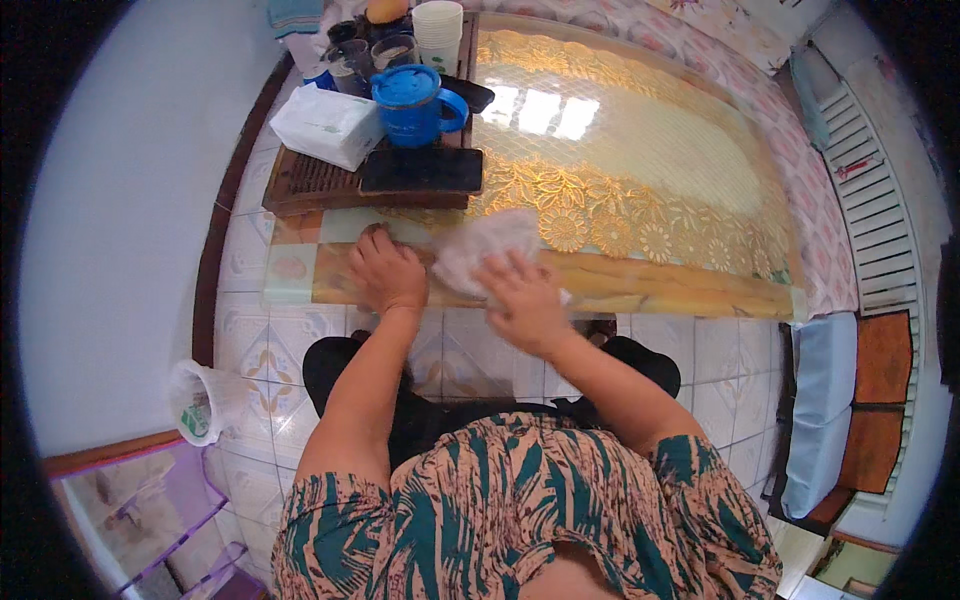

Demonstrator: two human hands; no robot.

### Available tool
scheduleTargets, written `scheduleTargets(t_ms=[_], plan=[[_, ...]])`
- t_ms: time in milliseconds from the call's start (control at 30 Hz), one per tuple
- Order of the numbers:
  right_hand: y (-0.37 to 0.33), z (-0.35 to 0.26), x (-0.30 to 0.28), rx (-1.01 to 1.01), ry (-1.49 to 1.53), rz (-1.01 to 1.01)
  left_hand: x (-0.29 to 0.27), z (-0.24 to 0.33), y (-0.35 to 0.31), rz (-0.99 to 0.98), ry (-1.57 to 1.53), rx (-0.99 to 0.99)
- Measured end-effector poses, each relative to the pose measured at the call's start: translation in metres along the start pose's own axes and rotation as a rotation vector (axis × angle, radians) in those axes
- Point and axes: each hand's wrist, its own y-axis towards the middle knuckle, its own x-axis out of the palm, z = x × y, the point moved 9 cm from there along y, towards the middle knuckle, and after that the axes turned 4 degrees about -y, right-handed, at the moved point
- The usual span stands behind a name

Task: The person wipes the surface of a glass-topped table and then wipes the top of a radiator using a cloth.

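Your shirt (530, 500) fills bottom centre. Left of centre, your left hand (388, 272) rests, loosely bent, on the surface (680, 140); upper left, a phone (420, 171) tops the tray (310, 185); mid-frame, white cloth (480, 242) lies under your spread right hand (524, 300): oversweeping upward could knock the phone.

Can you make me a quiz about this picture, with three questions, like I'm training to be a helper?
1. True or false: the left hand is holding the lidded mug.

2. Pick one: what colour is that mug?
a) red
b) blue
c) yellow

3. Fill in the blank: the ____ hand is spread on the pale cloth.

Key:
1. False. The left hand is low down, near the front edge of the table, away from the mug.
2. b) blue.
3. right. The right hand is on the cloth.
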Motion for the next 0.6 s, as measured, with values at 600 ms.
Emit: scheduleTargets(t_ms=[600], plan=[[0.016,0.111,-0.013,0.453,-0.187,0.145,0.002,0.002,0.002,-0.081,-0.125,-0.042]])
